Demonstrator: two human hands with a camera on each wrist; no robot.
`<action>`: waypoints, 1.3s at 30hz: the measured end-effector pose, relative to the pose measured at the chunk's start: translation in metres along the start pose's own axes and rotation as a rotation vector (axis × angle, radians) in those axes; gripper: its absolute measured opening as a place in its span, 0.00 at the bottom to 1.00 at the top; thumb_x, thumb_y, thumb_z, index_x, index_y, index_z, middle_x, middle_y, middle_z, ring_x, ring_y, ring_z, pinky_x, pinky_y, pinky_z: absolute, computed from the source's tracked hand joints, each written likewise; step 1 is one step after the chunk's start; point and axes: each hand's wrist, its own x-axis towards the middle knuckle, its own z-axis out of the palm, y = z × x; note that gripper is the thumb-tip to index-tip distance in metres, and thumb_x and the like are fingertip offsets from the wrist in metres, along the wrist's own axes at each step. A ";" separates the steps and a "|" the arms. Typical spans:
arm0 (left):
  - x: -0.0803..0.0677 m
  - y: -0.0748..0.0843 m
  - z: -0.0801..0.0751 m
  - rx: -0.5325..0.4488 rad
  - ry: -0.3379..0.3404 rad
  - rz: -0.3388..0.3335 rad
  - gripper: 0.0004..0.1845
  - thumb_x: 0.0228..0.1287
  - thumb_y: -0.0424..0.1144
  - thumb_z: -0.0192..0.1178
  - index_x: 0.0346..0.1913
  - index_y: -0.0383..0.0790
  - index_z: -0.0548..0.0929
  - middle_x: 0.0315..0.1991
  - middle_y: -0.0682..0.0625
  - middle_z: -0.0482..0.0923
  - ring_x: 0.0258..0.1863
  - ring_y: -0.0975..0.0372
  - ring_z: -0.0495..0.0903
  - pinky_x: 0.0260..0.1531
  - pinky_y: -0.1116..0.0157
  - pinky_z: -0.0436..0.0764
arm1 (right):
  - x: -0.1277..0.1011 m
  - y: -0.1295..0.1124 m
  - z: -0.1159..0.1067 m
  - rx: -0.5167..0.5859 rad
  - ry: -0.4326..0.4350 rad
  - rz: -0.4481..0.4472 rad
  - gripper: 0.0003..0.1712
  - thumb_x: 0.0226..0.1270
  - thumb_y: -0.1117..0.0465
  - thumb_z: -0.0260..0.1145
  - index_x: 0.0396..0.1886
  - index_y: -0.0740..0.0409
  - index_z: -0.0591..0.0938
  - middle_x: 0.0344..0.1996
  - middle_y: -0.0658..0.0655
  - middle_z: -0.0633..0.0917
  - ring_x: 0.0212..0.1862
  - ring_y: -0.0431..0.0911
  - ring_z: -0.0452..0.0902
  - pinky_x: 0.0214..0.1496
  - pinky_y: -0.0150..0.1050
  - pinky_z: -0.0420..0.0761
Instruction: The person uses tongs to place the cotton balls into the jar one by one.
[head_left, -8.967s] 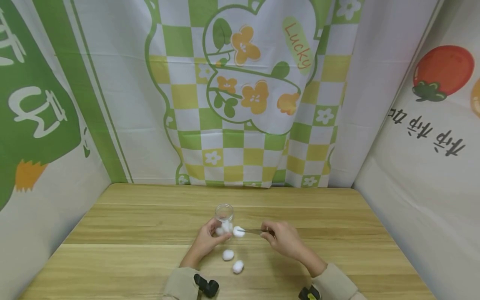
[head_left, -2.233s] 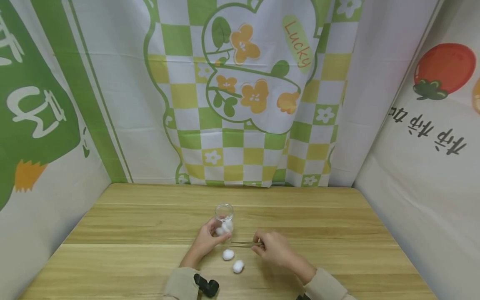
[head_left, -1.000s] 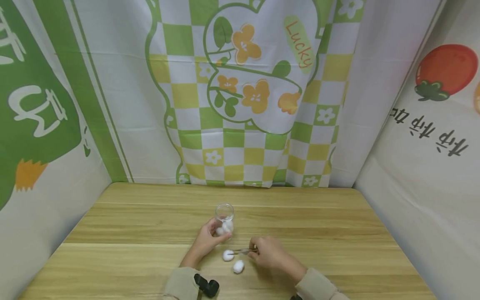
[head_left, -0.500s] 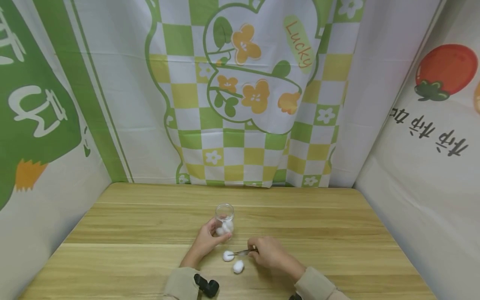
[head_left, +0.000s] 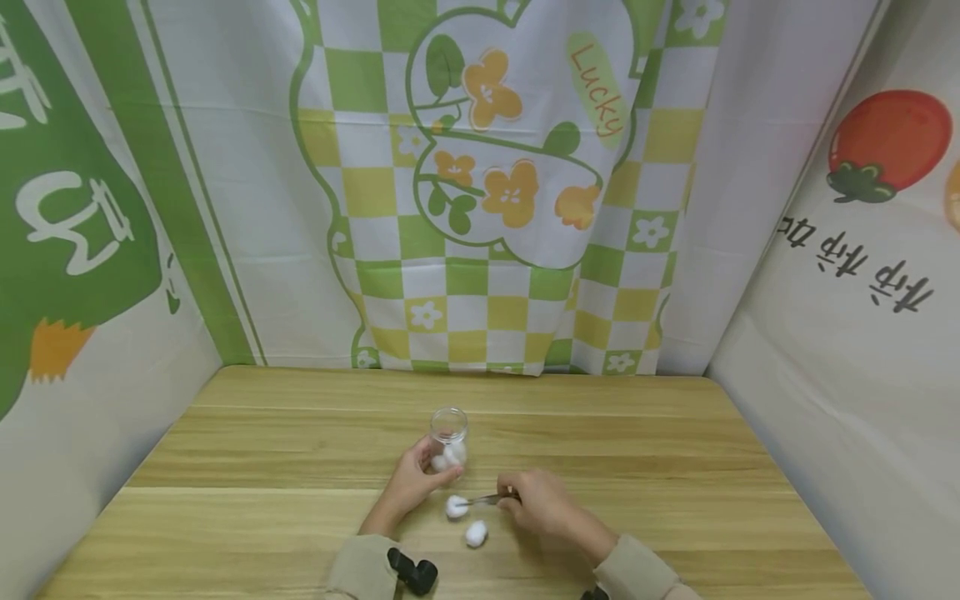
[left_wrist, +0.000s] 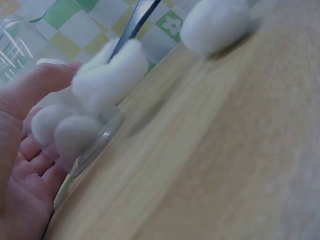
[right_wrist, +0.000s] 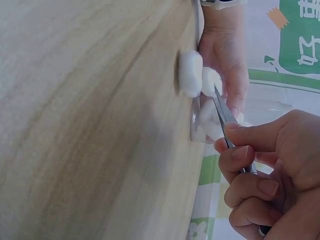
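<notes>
My left hand [head_left: 411,483] wraps round a clear jar [head_left: 448,427] that stands uncapped on the table with several white cotton balls [left_wrist: 62,125] inside. In my right hand [head_left: 543,502] I grip metal tweezers [head_left: 486,500], pointing left, thumb and fingers closed on their shanks. Their tips pinch a cotton ball [head_left: 455,507] just in front of the jar. In the left wrist view this pinched ball hangs a little above the wood, a shadow below it. Another cotton ball [head_left: 476,534] lies on the table, nearer to me.
The wooden table [head_left: 300,433] runs back to a checkered green and yellow curtain [head_left: 465,317]. Printed cloths hang at the left and right. A black wrist camera [head_left: 413,572] sits at my left sleeve.
Nine seconds ago the tweezers held a different cotton ball beside the jar; later they were bare. They have since closed on one of the two table balls and raised it slightly. Left hand still.
</notes>
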 end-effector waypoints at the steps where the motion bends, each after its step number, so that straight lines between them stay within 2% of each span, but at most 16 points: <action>1: 0.000 0.000 0.000 0.000 0.000 0.000 0.20 0.54 0.33 0.70 0.50 0.35 0.77 0.48 0.44 0.82 0.55 0.58 0.78 0.68 0.55 0.73 | 0.000 0.000 -0.001 0.000 0.002 -0.001 0.06 0.61 0.59 0.68 0.27 0.51 0.79 0.22 0.48 0.83 0.23 0.33 0.66 0.23 0.25 0.64; 8: 0.000 0.000 0.000 0.006 0.006 -0.001 0.19 0.54 0.34 0.71 0.47 0.34 0.77 0.49 0.42 0.82 0.55 0.58 0.78 0.68 0.53 0.73 | -0.001 0.000 -0.006 0.002 0.024 -0.024 0.07 0.60 0.59 0.68 0.26 0.51 0.79 0.22 0.48 0.83 0.23 0.31 0.66 0.23 0.24 0.64; 15: 0.000 0.001 0.000 0.011 0.003 0.006 0.19 0.53 0.33 0.71 0.47 0.34 0.77 0.48 0.43 0.83 0.53 0.61 0.78 0.64 0.59 0.75 | -0.002 0.000 -0.012 0.018 0.040 -0.037 0.05 0.60 0.59 0.68 0.27 0.51 0.80 0.23 0.50 0.86 0.23 0.32 0.71 0.23 0.24 0.65; 19: 0.000 0.000 0.000 0.011 0.005 0.008 0.19 0.53 0.33 0.71 0.47 0.34 0.78 0.47 0.44 0.83 0.52 0.61 0.78 0.64 0.59 0.76 | -0.003 0.000 -0.015 0.018 0.054 -0.052 0.05 0.61 0.60 0.68 0.27 0.52 0.80 0.23 0.50 0.86 0.23 0.33 0.73 0.23 0.24 0.66; 34: 0.000 0.001 0.001 0.015 0.009 0.005 0.18 0.53 0.33 0.71 0.46 0.35 0.78 0.48 0.43 0.83 0.52 0.63 0.78 0.63 0.61 0.77 | -0.004 -0.004 -0.024 0.012 0.099 -0.077 0.05 0.61 0.59 0.68 0.27 0.52 0.81 0.22 0.50 0.86 0.22 0.31 0.71 0.21 0.23 0.66; 39: 0.000 0.000 0.001 0.019 0.013 0.009 0.18 0.53 0.34 0.71 0.46 0.35 0.77 0.48 0.43 0.83 0.52 0.62 0.78 0.65 0.57 0.76 | -0.004 -0.007 -0.029 0.031 0.087 -0.064 0.05 0.62 0.59 0.67 0.28 0.53 0.81 0.22 0.49 0.85 0.22 0.29 0.69 0.21 0.23 0.65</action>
